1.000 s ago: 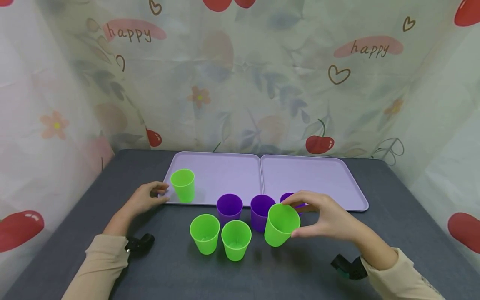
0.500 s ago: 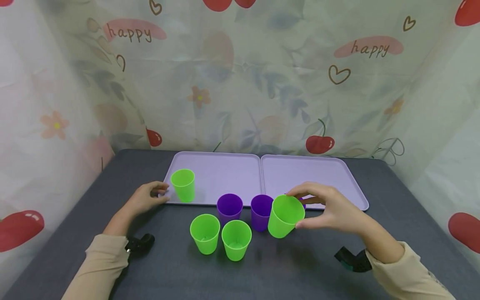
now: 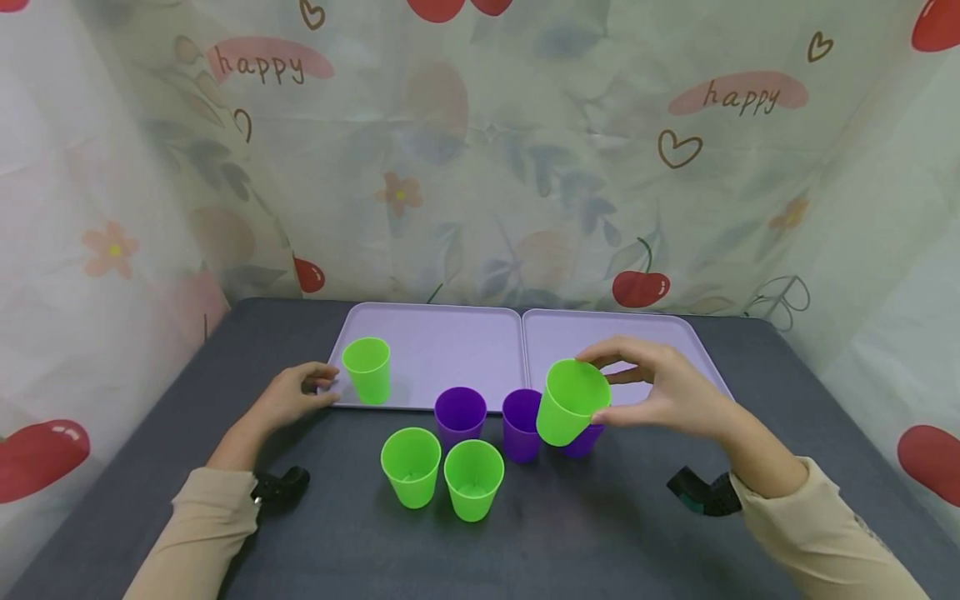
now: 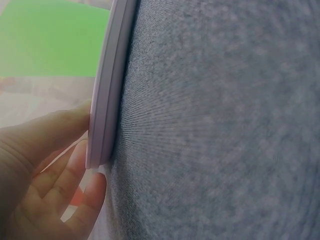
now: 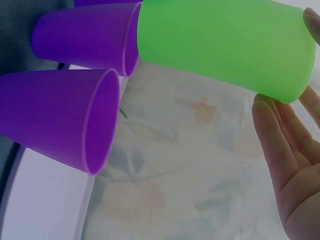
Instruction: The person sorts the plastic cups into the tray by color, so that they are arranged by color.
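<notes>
My right hand [image 3: 667, 385] holds a green plastic cup [image 3: 566, 415], thumb on its near side and fingers at the far rim. The cup is tilted in the air and partly hides a purple cup [image 3: 582, 442]. In the right wrist view, two purple cups [image 5: 55, 117] show clearly beside the held green cup [image 5: 220, 45]. My left hand [image 3: 294, 392] lies at the left end of the left lilac tray [image 3: 442, 342], thumb and fingertips at its rim; the left wrist view shows the thumb touching the tray's edge [image 4: 107, 95]. A green cup [image 3: 367, 375] stands on that tray.
Two green cups [image 3: 411, 471] stand side by side on the dark grey table [image 3: 337, 533]. Behind them are two more purple cups [image 3: 459, 421], close to the trays' front edges. A second lilac tray [image 3: 555, 337] adjoins the first. A printed curtain [image 3: 487, 167] hangs behind.
My right hand has lifted the green cup up and away from me, from over the table toward the right tray, across the third purple cup. My left hand stays put.
</notes>
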A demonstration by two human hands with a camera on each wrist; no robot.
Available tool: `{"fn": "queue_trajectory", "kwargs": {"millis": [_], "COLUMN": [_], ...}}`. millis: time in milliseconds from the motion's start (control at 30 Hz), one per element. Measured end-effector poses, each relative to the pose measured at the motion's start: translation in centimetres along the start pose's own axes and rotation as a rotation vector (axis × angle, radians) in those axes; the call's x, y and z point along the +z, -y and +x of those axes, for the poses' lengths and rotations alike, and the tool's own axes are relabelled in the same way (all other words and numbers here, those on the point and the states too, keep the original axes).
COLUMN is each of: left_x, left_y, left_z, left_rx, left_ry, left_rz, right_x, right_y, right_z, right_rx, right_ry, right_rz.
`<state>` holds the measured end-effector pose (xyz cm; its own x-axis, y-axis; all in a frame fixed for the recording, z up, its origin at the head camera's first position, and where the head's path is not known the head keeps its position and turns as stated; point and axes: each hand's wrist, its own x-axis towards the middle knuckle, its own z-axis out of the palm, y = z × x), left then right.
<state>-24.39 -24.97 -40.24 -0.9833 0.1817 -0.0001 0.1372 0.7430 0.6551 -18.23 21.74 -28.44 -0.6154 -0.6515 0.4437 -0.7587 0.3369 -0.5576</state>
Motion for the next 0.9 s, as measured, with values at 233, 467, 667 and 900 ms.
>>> {"fn": "queue_trajectory", "kwargs": {"millis": [233,467,667,900], "left_x": [0.0,0.0,0.0,0.0], "left_y": [0.0,0.1,0.1,0.1], "left_z": [0.0,0.1,0.0,0.0], "left_rx": [0.009,0.005,-0.009,-0.018], "left_ry": [-0.008,-0.008,0.002,0.002], "left_rz": [-0.004,-0.004,-0.006,-0.004], "right_x": [-0.4,-0.6,-0.7,-0.6], "right_y": [-0.1,-0.3,-0.3,-0.6], "right_z": [1.0,2.1,3.0,4.2], "right_rx": [-0.009,-0.009,0.038,0.084], "right_ry": [0.003,0.010,0.023,0.039], "right_rz": [-0.052,-0.070,-0.067,-0.061]}}
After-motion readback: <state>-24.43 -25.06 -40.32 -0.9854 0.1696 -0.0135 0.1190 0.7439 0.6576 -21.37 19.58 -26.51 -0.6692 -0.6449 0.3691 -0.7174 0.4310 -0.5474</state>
